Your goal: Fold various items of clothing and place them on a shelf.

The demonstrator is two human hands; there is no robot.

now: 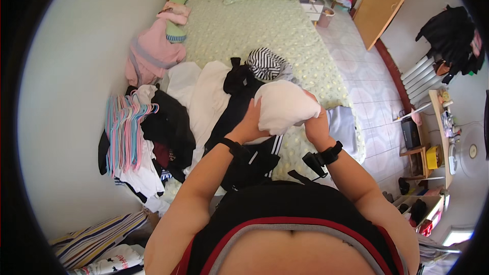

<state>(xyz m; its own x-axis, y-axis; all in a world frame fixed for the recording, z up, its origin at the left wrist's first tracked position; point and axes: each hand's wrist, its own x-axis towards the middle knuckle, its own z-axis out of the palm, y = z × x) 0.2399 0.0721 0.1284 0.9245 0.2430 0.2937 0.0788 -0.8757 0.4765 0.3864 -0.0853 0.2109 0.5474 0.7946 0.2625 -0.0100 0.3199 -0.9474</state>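
A bundled white cloth (pixel 287 106) is held between my two hands over the bed. My left hand (pixel 250 122) grips its left side, with the thumb up along it. On the right edge of the bundle, my right hand (pixel 318 122) is closed, partly hidden by the cloth. Black trousers with white stripes (pixel 263 156) lie beneath my hands. Just beyond the bundle is a black-and-white striped garment (pixel 265 63), beside a rolled black garment (pixel 238 78). White garments (pixel 209 95) are spread to the left.
Many plastic hangers (pixel 124 133) lie on clothes at the left, near the wall. A pink garment (pixel 153 51) is farther up the bed. Folded grey cloth (pixel 342 128) rests at the bed's right edge. An open wooden door (pixel 387 4) stands beyond the tiled floor (pixel 368 95).
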